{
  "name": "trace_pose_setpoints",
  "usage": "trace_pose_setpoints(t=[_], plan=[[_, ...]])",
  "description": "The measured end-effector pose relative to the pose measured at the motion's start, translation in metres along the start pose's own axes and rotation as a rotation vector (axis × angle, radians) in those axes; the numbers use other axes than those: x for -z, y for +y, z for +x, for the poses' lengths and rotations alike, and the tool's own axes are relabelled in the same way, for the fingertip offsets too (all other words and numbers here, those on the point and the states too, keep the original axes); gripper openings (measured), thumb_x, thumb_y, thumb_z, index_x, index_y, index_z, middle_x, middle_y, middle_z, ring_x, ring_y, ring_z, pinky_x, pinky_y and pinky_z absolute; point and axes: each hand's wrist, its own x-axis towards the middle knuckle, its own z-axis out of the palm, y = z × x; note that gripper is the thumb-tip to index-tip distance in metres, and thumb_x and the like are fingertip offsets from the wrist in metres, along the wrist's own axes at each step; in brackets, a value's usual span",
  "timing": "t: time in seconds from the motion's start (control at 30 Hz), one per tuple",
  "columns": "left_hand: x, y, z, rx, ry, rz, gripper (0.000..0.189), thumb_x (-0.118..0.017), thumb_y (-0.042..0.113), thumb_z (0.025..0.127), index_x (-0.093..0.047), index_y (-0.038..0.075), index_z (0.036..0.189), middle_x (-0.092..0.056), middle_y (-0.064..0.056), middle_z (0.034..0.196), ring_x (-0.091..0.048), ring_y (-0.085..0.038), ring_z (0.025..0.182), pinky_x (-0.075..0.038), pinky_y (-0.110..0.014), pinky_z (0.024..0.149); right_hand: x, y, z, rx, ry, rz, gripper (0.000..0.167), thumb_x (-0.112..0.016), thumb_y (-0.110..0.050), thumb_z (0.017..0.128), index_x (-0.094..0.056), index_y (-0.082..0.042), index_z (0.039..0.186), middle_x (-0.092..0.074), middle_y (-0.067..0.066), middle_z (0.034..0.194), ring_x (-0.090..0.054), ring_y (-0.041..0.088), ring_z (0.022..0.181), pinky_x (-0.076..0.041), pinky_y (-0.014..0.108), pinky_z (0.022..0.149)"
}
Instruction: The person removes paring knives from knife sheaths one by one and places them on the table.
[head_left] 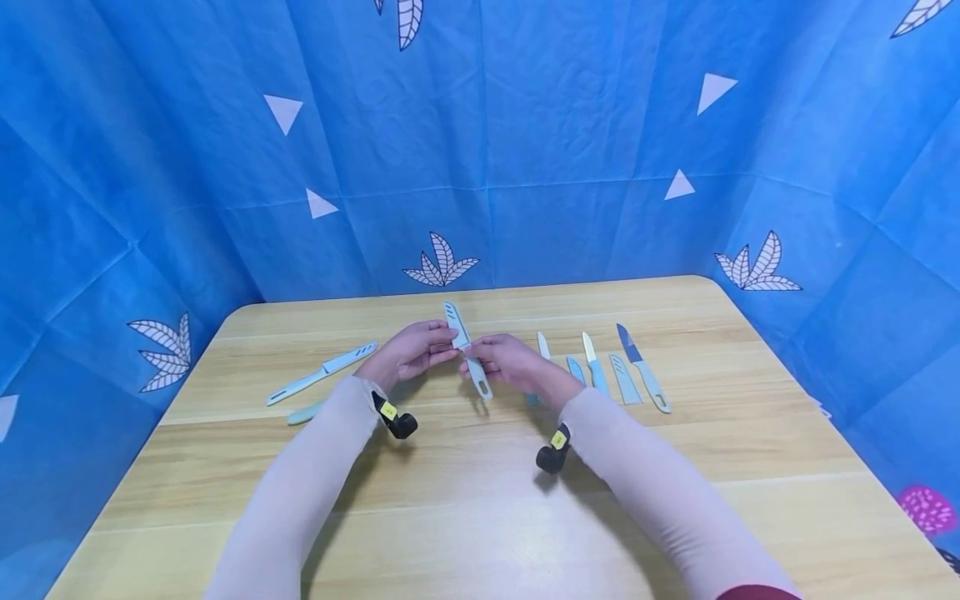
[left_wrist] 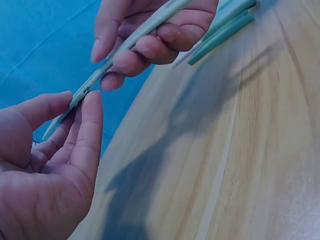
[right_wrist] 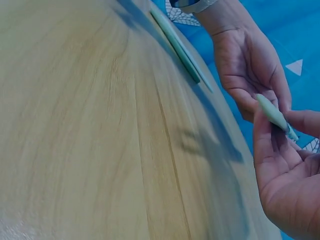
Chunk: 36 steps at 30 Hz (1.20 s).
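Note:
Between both hands, above the table, a light blue-green knife (head_left: 478, 378) sits in a slotted sheath (head_left: 454, 323). My left hand (head_left: 420, 354) pinches the sheath between thumb and fingers, as the left wrist view also shows. On the handle side, my right hand (head_left: 513, 360) holds the knife with thumb and curled fingers close to where handle and sheath meet. The sheath points away from me and the handle, with a hole in its end, points toward me. The blade is hidden inside the sheath.
On the wooden table (head_left: 480, 517), a sheathed knife (head_left: 322, 373) lies left, with a partly hidden green handle (head_left: 304, 413) nearby. At right lie several bare knives, one with a dark blade (head_left: 630, 343), and loose sheaths (head_left: 625, 380). Blue curtains (head_left: 570, 150) surround the table.

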Motion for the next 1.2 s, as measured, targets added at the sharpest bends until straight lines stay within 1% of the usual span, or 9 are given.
trace_pose_setpoints(t=[0.13,0.27,0.37,0.5,0.67,0.8,0.9,1.07,1.2], plan=[[-0.001,0.001,-0.006,-0.016,-0.021,-0.017,0.017,-0.055,0.003,0.099,-0.051,-0.001,0.115,-0.065,-0.015,0.101,-0.070,-0.020,0.087,-0.056,-0.029,0.091,-0.002,-0.003,-0.003,-0.005,0.005,-0.010,0.031,-0.052,-0.017,0.102,-0.056,0.005,0.124,-0.064,0.024,0.112,-0.066,0.025,0.092,-0.053,0.045,0.097],[-0.001,0.001,-0.012,-0.024,-0.033,-0.030,0.021,-0.053,0.004,0.100,-0.050,-0.003,0.120,-0.066,-0.016,0.102,-0.070,-0.022,0.090,-0.055,-0.029,0.092,-0.003,-0.007,-0.008,-0.010,-0.002,-0.036,0.032,-0.051,-0.017,0.103,-0.057,0.005,0.125,-0.060,0.029,0.116,-0.063,0.023,0.086,-0.055,0.040,0.090],[-0.001,0.001,-0.017,-0.031,-0.035,-0.044,0.024,-0.052,0.006,0.101,-0.050,-0.004,0.123,-0.068,-0.017,0.103,-0.070,-0.023,0.091,-0.056,-0.028,0.090,-0.004,-0.009,-0.012,-0.013,-0.019,-0.052,0.034,-0.051,-0.017,0.103,-0.056,0.006,0.127,-0.063,0.024,0.105,-0.062,0.022,0.081,-0.055,0.034,0.079],[-0.001,0.002,-0.024,-0.044,-0.027,-0.084,0.026,-0.053,0.007,0.101,-0.051,-0.004,0.124,-0.067,-0.016,0.106,-0.069,-0.023,0.094,-0.054,-0.029,0.093,-0.003,-0.012,-0.018,-0.010,-0.056,-0.061,0.037,-0.051,-0.017,0.102,-0.054,0.008,0.129,-0.065,0.011,0.089,-0.061,0.020,0.079,-0.053,0.029,0.072],[0.001,0.004,-0.033,-0.068,-0.050,-0.156,0.028,-0.053,0.008,0.101,-0.052,-0.003,0.127,-0.067,-0.017,0.108,-0.069,-0.023,0.097,-0.051,-0.033,0.098,-0.002,-0.015,-0.023,-0.006,-0.110,-0.079,0.037,-0.051,-0.016,0.102,-0.055,0.010,0.128,-0.065,0.010,0.089,-0.061,0.020,0.079,-0.054,0.030,0.076],[0.001,0.004,-0.040,-0.081,-0.079,-0.223,0.024,-0.053,0.010,0.101,-0.057,-0.002,0.122,-0.067,-0.019,0.110,-0.069,-0.026,0.099,-0.052,-0.034,0.097,-0.002,-0.017,-0.026,-0.007,-0.126,-0.086,0.035,-0.051,-0.014,0.102,-0.056,0.011,0.126,-0.068,0.013,0.092,-0.063,0.019,0.079,-0.057,0.031,0.078],[0.000,0.004,-0.045,-0.079,-0.086,-0.267,0.025,-0.053,0.012,0.101,-0.058,-0.003,0.122,-0.067,-0.021,0.112,-0.068,-0.028,0.101,-0.051,-0.035,0.098,-0.001,-0.017,-0.029,-0.002,-0.136,-0.098,0.035,-0.050,-0.014,0.102,-0.056,0.011,0.125,-0.069,0.015,0.094,-0.064,0.020,0.080,-0.058,0.031,0.078],[-0.003,0.002,-0.052,-0.068,-0.083,-0.317,0.031,-0.054,0.015,0.101,-0.055,-0.005,0.125,-0.066,-0.022,0.114,-0.067,-0.030,0.103,-0.050,-0.037,0.099,-0.001,-0.019,-0.033,0.004,-0.167,-0.111,0.033,-0.051,-0.014,0.102,-0.058,0.011,0.123,-0.069,0.016,0.094,-0.064,0.022,0.080,-0.058,0.032,0.078],[-0.006,0.000,-0.056,-0.068,-0.091,-0.364,0.030,-0.054,0.018,0.101,-0.057,-0.005,0.122,-0.065,-0.022,0.116,-0.067,-0.030,0.103,-0.051,-0.038,0.099,-0.001,-0.021,-0.037,-0.002,-0.180,-0.121,0.030,-0.050,-0.012,0.102,-0.059,0.009,0.122,-0.069,0.015,0.092,-0.064,0.021,0.079,-0.058,0.033,0.078]])
